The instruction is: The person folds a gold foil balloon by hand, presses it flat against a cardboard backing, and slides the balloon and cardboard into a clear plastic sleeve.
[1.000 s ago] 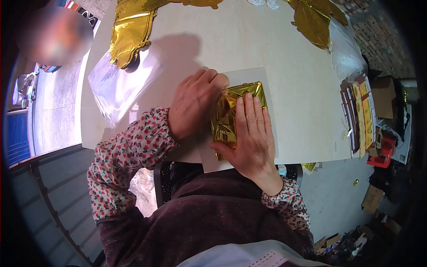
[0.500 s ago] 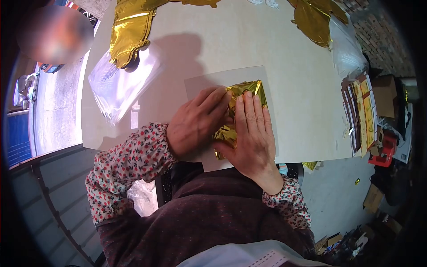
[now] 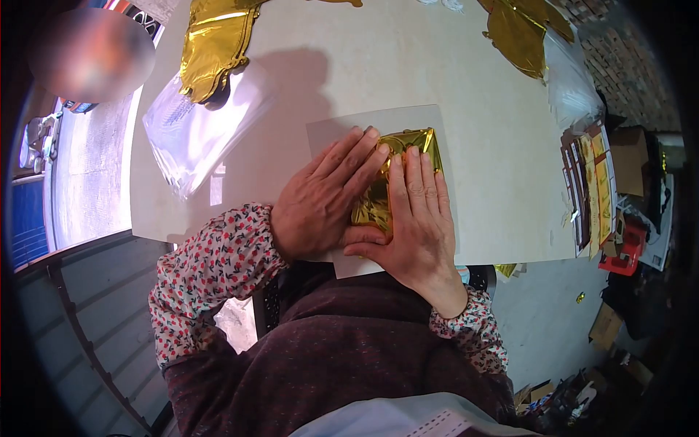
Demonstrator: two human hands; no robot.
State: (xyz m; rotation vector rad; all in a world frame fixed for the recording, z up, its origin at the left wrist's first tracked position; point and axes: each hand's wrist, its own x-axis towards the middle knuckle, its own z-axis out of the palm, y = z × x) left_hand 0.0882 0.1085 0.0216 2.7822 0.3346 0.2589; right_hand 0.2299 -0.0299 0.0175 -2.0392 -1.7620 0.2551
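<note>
A folded piece of shiny gold foil (image 3: 373,204) lies on a pale rectangular sheet (image 3: 337,130) at the near side of the table. Flat along the foil's left edge rests my left hand (image 3: 320,193), its fingers stretched out. My right hand (image 3: 421,229) presses flat on the foil's right part, fingers straight and pointing away from me. The two thumbs come close together near the foil's lower end. Much of the foil is hidden beneath both hands.
Gold foil pieces (image 3: 215,51) lie at the back left, partly over clear plastic bags (image 3: 196,131). More gold foil (image 3: 513,33) lies at the back right beside a clear plastic bag (image 3: 571,80). Flat printed packages (image 3: 593,186) sit at the table's right edge (image 3: 510,260).
My left hand has flattened, its fingers spreading along the foil's left side. More of the foil shows between my hands. The right hand stays almost in place.
</note>
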